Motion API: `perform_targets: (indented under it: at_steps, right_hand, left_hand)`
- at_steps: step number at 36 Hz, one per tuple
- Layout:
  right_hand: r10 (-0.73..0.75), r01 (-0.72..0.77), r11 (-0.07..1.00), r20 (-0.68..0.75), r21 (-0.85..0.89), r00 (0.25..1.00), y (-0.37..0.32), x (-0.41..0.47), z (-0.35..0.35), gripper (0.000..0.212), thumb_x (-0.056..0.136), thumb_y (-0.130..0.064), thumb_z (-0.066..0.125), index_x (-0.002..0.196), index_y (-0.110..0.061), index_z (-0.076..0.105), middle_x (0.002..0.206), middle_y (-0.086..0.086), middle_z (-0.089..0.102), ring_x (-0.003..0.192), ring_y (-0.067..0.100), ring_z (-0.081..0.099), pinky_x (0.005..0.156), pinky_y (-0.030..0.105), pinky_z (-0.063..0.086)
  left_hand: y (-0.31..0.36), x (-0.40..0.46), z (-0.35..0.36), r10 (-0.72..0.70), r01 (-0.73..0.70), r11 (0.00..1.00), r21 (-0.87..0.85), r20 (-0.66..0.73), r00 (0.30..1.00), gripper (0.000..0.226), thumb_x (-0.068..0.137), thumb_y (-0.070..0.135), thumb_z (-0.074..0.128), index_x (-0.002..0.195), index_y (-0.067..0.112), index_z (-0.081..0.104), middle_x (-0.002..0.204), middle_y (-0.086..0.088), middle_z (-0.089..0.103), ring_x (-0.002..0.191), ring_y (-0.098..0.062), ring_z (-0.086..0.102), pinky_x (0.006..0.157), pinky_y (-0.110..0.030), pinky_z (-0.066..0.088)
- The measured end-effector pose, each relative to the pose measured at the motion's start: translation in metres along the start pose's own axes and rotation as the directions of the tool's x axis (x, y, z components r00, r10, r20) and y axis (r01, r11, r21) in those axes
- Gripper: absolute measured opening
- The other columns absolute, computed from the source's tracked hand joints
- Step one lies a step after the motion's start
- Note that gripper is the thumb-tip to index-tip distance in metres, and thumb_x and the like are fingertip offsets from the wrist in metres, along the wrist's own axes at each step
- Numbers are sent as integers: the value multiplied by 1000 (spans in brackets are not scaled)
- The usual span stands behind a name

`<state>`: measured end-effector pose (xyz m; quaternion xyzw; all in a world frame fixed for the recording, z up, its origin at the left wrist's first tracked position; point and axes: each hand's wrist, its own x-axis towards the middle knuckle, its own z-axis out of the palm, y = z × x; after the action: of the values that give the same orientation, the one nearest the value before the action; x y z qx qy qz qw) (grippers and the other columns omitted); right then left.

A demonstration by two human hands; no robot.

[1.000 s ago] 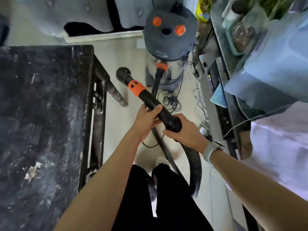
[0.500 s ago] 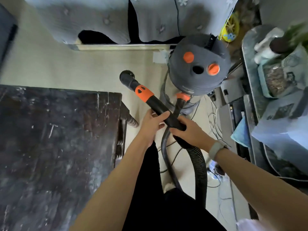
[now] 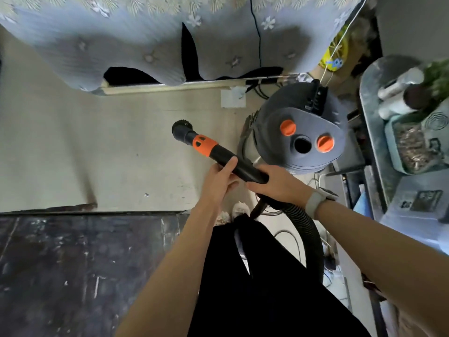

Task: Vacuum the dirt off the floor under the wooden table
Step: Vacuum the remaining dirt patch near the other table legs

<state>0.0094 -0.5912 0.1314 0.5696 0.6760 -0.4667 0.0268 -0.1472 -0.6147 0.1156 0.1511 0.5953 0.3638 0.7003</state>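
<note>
I hold a black vacuum wand [image 3: 227, 158] with an orange collar; its round brush nozzle [image 3: 181, 128] hangs in the air over the pale floor [image 3: 97, 154]. My left hand [image 3: 220, 177] grips the wand from the left, thumb laid along it. My right hand [image 3: 279, 184] grips its rear end, where the ribbed black hose [image 3: 308, 234] curves down. The grey canister vacuum [image 3: 303, 135] with two orange knobs stands at the right. The dark wooden table [image 3: 80, 268] fills the lower left; a few dark specks [image 3: 146, 195] lie on the floor beyond its edge.
A blue flowered cloth [image 3: 158, 40] drapes over furniture at the back. Cluttered shelves and trays [image 3: 408, 142] line the right side, with loose cables [image 3: 289, 239] on the floor by the vacuum. My black-trousered legs [image 3: 255, 276] and pale slippers stand between table and hose.
The view has swung upward and left: the table slid down to the lower left and more floor shows. Both hands keep their grip on the wand, which points the same way.
</note>
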Motion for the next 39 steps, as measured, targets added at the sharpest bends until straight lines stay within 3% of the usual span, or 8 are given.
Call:
perform_targets:
  at_steps: [7, 11, 20, 22, 25, 29, 33, 39]
  right_hand:
    - [60, -61, 996, 25, 71, 998, 23, 18, -43, 23, 85, -34, 68, 74, -24, 51, 71, -7, 57, 68, 11, 55, 64, 23, 41]
    - [87, -87, 988, 2, 126, 996, 41, 20, -74, 25, 85, -34, 68, 73, -28, 47, 69, -11, 55, 63, 2, 52, 60, 22, 39]
    - [287, -223, 928, -192, 299, 938, 72, 19, -134, 17, 84, -37, 66, 89, -26, 54, 68, -10, 57, 63, 9, 56, 65, 29, 45]
    - [379, -284, 893, -242, 350, 893, 77, 21, -142, 19, 84, -40, 66, 89, -26, 54, 69, -6, 57, 62, 12, 56, 60, 26, 42]
    - [528, -373, 824, -337, 427, 780, 77, 29, -146, 25, 83, -47, 65, 91, -27, 52, 75, 0, 53, 66, 19, 53, 62, 27, 37]
    - [721, -454, 678, -401, 579, 565, 57, 49, -152, 34, 83, -50, 62, 102, -22, 57, 80, 0, 55, 76, 21, 54, 67, 28, 37]
    - [861, -427, 504, -394, 751, 323, 24, 69, -146, 46, 83, -47, 66, 118, -18, 55, 88, 5, 56, 86, 28, 59, 74, 34, 43]
    - [951, -161, 286, -301, 944, -76, -24, 98, -122, 28, 81, -41, 69, 82, -21, 50, 64, -8, 49, 64, 21, 51, 62, 31, 42]
  left_hand:
    - [26, 34, 38, -46, 46, 999, -19, -9, 999, 27, 93, 24, 59, 113, 7, 52, 96, -5, 64, 81, -12, 65, 66, -19, 52]
    - [48, 48, 74, -5, 3, 1000, 28, 83, 997, 4, 92, 11, 58, 90, 13, 56, 82, -2, 66, 71, -12, 67, 59, -17, 53]
    - [101, 95, 160, -59, -6, 968, 253, 250, 966, 44, 80, 15, 73, 118, 6, 53, 107, -15, 67, 99, -32, 66, 86, -39, 55]
    - [110, 114, 177, -119, -1, 936, 353, 318, 940, 25, 83, 14, 72, 103, 12, 57, 93, -9, 67, 86, -25, 67, 84, -38, 52]
    - [128, 142, 203, -222, 6, 880, 474, 400, 889, 20, 84, 12, 70, 90, 18, 53, 78, 0, 66, 59, -6, 64, 67, -27, 52]
    - [152, 178, 223, -334, -46, 785, 618, 484, 809, 23, 90, 10, 62, 111, 12, 52, 97, -7, 63, 81, -14, 65, 66, -22, 54]
    - [180, 196, 241, -481, -179, 663, 727, 597, 643, 29, 93, 7, 57, 120, 9, 47, 95, -6, 63, 67, -9, 67, 62, -21, 56]
    - [194, 195, 253, -642, -426, 522, 739, 669, 375, 35, 94, 11, 55, 128, 17, 46, 108, -1, 65, 90, -11, 67, 78, -26, 56]
